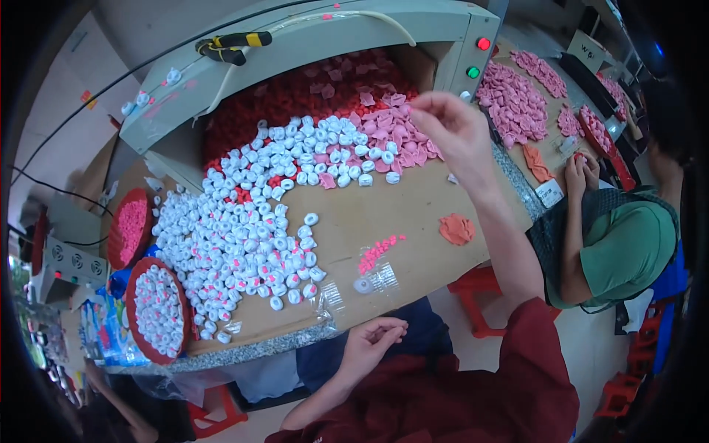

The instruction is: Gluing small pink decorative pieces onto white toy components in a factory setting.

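Note:
My right hand (454, 136) is raised over the right end of a heap of pink petal-shaped pieces (388, 129), with thumb and fingers pinched together. A bit of pink shows at its fingertips, but I cannot tell whether it is held or lies behind. Low in front of the table edge, my left hand (371, 345) is closed, its fingertips pressed together; whatever they hold is hidden. Many small white ring-like pieces (233, 229), some with pink bits, spread over the brown board (436, 196). Tiny pink pieces (377, 251) lie near the front edge beside clear tape.
Behind the heap stands a grey machine housing (354, 33) with black-and-yellow pliers (233, 46) on top. Red baskets (157, 310) of pieces sit at left. An orange lump (456, 229) lies at right. A co-worker in green (628, 247) works farther right; a red stool (476, 295) stands below.

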